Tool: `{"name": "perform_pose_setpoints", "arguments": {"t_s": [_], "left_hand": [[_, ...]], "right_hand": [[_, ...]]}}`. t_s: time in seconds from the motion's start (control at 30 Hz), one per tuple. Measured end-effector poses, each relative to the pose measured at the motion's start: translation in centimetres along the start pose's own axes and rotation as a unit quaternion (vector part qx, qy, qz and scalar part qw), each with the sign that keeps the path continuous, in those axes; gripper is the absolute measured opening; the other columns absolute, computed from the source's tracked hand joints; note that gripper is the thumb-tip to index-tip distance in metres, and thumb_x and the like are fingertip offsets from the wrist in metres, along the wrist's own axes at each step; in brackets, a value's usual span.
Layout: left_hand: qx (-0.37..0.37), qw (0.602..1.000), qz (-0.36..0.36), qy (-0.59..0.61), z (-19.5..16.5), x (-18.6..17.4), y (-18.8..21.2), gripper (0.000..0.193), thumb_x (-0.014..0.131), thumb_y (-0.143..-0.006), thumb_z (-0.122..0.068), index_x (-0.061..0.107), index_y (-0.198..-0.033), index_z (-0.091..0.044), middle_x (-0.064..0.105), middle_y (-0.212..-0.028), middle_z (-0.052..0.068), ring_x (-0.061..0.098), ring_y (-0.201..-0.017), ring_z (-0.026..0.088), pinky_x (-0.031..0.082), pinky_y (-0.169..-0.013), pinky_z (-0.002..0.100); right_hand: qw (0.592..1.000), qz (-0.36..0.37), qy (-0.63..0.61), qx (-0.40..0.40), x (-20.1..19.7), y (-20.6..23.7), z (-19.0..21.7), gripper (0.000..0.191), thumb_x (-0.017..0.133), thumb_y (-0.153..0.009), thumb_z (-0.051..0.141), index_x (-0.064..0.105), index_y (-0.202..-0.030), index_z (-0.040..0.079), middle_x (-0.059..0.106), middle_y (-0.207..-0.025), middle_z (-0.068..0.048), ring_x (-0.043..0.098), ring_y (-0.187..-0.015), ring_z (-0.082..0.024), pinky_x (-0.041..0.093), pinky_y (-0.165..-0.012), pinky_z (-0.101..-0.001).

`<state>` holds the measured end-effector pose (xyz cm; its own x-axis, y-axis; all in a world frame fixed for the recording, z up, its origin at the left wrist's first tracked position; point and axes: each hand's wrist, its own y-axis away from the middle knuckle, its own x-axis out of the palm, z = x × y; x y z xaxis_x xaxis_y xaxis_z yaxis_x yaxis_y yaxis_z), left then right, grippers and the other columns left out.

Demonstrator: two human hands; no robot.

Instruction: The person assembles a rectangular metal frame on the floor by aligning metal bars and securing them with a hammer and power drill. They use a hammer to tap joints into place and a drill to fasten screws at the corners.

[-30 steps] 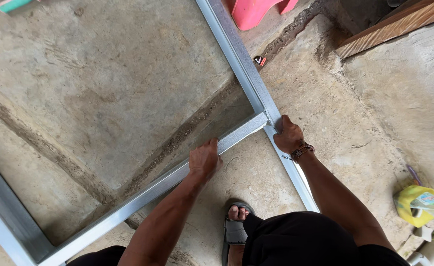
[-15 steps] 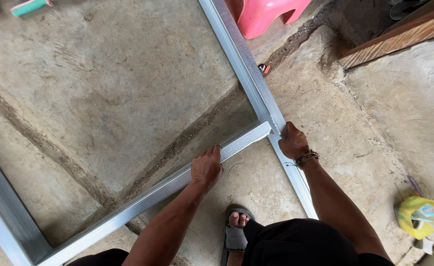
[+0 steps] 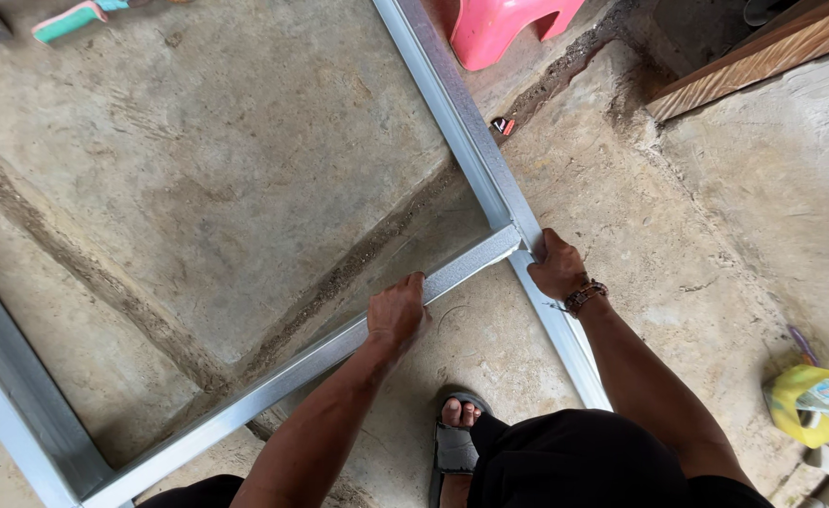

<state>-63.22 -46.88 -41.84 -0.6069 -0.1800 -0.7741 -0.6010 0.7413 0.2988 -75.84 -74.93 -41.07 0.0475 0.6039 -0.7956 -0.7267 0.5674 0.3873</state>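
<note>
A frame of galvanised metal channels lies on the concrete floor. My left hand (image 3: 398, 310) grips the cross channel (image 3: 273, 381) near its right end. My right hand (image 3: 556, 266) is closed on the long side channel (image 3: 452, 103), right at the joint where the cross channel meets it. A beaded bracelet sits on my right wrist. A third channel (image 3: 10, 404) runs along the lower left, meeting the cross channel at the bottom corner.
A pink plastic stool (image 3: 504, 26) stands at the top beside the side channel. A wooden plank (image 3: 753, 56) lies at top right. A yellow bag (image 3: 810, 404) sits at the right edge. My sandalled foot (image 3: 457, 437) is below the cross channel. A small green tool (image 3: 71, 19) lies top left.
Both hands keep their hold on the channels. The view has shifted slightly, so the frame and hands sit lower in the picture; the joint looks pressed closer together.
</note>
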Motion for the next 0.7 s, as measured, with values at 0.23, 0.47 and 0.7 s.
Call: {"name": "perform_pose_setpoints", "arguments": {"t_s": [0.23,0.47,0.7], "left_hand": [[-0.081,0.987,0.14,-0.024,-1.6,-1.4,-1.1,0.045,0.059,-0.089,0.001,0.051,-0.133,-0.001,0.066,-0.117,0.02,0.075,-0.085,0.029,0.063,-0.069,0.042],[-0.118,0.981,0.151,-0.034,-2.4,-1.6,-1.5,0.026,0.043,-0.103,-0.008,0.051,-0.127,-0.002,0.065,-0.116,0.024,0.074,-0.092,0.035,0.062,-0.079,0.047],[-0.105,0.984,0.138,-0.051,-2.0,-0.5,-1.8,0.02,0.046,-0.101,-0.01,0.052,-0.12,-0.004,0.066,-0.116,0.022,0.07,-0.102,0.037,0.059,-0.085,0.049]], "right_hand": [[1.0,-0.001,0.003,0.0,0.6,0.2,0.3,0.024,0.067,-0.077,0.002,0.048,-0.089,0.009,0.054,-0.067,-0.006,0.058,-0.061,-0.023,0.05,-0.056,-0.0413],[1.0,0.006,-0.013,-0.013,1.1,0.3,-0.7,0.025,0.07,-0.075,0.003,0.048,-0.086,0.008,0.056,-0.064,-0.006,0.06,-0.058,-0.021,0.05,-0.054,-0.0391],[0.999,0.017,-0.028,-0.034,1.6,-0.2,-2.8,0.026,0.073,-0.073,0.004,0.049,-0.083,0.008,0.055,-0.064,-0.004,0.056,-0.056,-0.019,0.05,-0.051,-0.035]]}}
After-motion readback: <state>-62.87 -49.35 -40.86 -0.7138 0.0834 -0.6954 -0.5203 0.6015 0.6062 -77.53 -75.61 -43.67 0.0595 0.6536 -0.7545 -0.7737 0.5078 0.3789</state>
